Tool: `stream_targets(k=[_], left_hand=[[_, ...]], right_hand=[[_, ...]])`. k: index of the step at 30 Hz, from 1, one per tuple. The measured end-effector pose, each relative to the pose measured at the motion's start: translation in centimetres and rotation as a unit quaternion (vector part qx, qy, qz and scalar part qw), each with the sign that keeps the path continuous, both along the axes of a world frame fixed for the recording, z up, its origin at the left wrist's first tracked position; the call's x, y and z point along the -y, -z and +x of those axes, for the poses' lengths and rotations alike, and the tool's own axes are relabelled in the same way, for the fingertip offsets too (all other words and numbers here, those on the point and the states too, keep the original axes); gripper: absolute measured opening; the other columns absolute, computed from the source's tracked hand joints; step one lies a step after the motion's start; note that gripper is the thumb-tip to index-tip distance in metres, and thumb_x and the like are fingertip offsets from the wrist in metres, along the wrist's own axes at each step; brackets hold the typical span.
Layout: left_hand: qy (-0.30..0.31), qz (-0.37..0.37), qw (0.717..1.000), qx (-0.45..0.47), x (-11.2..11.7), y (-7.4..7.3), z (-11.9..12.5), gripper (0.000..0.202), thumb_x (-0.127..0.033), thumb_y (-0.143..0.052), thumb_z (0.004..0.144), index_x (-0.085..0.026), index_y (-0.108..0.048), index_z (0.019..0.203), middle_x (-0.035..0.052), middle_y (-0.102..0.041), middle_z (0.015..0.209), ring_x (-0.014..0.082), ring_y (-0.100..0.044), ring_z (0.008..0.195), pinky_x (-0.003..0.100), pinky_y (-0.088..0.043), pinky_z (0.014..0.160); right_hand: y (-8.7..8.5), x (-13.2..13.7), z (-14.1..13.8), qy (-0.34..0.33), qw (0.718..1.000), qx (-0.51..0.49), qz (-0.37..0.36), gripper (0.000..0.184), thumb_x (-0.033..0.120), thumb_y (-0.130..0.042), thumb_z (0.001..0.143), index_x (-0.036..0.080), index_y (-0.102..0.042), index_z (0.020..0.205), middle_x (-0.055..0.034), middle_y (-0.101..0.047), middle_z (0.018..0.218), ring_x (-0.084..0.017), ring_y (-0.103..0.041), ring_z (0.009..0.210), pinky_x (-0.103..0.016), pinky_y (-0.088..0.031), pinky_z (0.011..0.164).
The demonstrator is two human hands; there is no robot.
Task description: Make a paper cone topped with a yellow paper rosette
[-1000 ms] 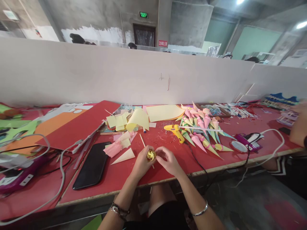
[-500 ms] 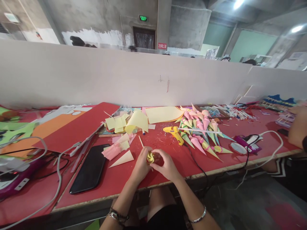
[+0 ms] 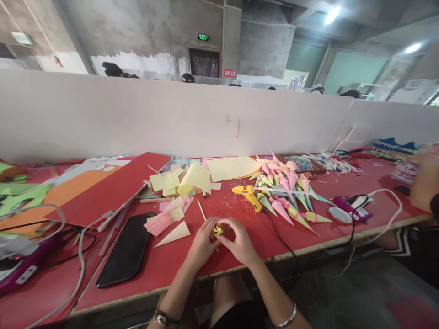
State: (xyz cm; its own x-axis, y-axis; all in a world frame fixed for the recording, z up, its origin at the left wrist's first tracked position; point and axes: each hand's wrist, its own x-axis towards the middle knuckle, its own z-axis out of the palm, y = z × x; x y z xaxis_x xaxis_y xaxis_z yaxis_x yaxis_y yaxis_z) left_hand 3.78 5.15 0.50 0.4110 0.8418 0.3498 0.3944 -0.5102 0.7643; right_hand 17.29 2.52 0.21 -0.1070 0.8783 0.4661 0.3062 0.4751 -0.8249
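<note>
Between my two hands, over the table's front part, is a small yellow swirled paper piece (image 3: 217, 230). My left hand (image 3: 202, 240) has its fingers closed round its left side. My right hand (image 3: 239, 240) pinches its right edge with thumb and forefinger, which form a ring. A thin wooden stick (image 3: 201, 209) runs by my left hand, its lower part covered by the fingers. Left of that hand lies a pale yellow paper cone (image 3: 174, 234), beside a crumpled pink paper piece (image 3: 159, 223).
A yellow glue gun (image 3: 249, 195) lies by a pile of pastel paper cones (image 3: 284, 183). A black phone (image 3: 127, 251) is at left, with large red card (image 3: 113, 192) behind. At right are a purple power strip (image 3: 356, 210) and another person's arm (image 3: 423, 183).
My hands still hold the yellow paper piece; it has turned slightly between the fingers. The view has tilted a little, shifting the whole scene slightly.
</note>
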Motion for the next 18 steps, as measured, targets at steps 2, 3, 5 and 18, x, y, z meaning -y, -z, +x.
stream_targets(k=[2,3,5,18], left_hand=[[-0.005,-0.01,1.0,-0.007,0.03,-0.11,-0.04,0.033,-0.004,-0.045,0.061,-0.018,-0.052,0.091,0.0036,-0.058,0.091,0.0167,-0.055,0.084,0.028,-0.043,0.075],[-0.008,-0.014,1.0,-0.011,0.04,-0.12,-0.07,0.032,-0.005,-0.045,0.061,-0.018,-0.052,0.09,0.0027,-0.059,0.088,0.0162,-0.056,0.081,0.027,-0.044,0.072],[-0.019,-0.021,0.999,-0.02,0.05,-0.09,-0.14,0.031,-0.005,-0.046,0.061,-0.018,-0.051,0.088,0.0011,-0.06,0.082,0.0156,-0.056,0.075,0.026,-0.043,0.068],[-0.04,-0.002,0.998,-0.039,-0.27,0.73,-0.38,0.039,-0.001,-0.035,0.048,-0.019,-0.046,0.081,0.0003,-0.055,0.078,0.0148,-0.052,0.07,0.026,-0.042,0.064]], right_hand=[[-0.04,0.03,0.06,-0.004,1.0,0.009,0.003,0.023,0.02,-0.055,0.075,0.021,-0.054,0.098,-0.0022,-0.056,0.087,-0.015,-0.053,0.081,-0.027,-0.043,0.075],[-0.06,0.03,0.08,-0.006,1.0,0.013,0.004,0.022,0.02,-0.055,0.075,0.021,-0.054,0.097,-0.0021,-0.055,0.085,-0.014,-0.053,0.079,-0.026,-0.043,0.074],[-0.07,0.06,0.09,-0.01,1.0,0.015,0.005,0.023,0.02,-0.054,0.075,0.021,-0.054,0.098,-0.0019,-0.054,0.083,-0.014,-0.052,0.077,-0.026,-0.043,0.072],[0.16,0.3,-0.39,0.009,0.993,0.101,0.052,0.035,0.021,-0.055,0.075,0.027,-0.049,0.109,-0.0043,-0.049,0.094,-0.017,-0.051,0.088,-0.029,-0.044,0.076]])
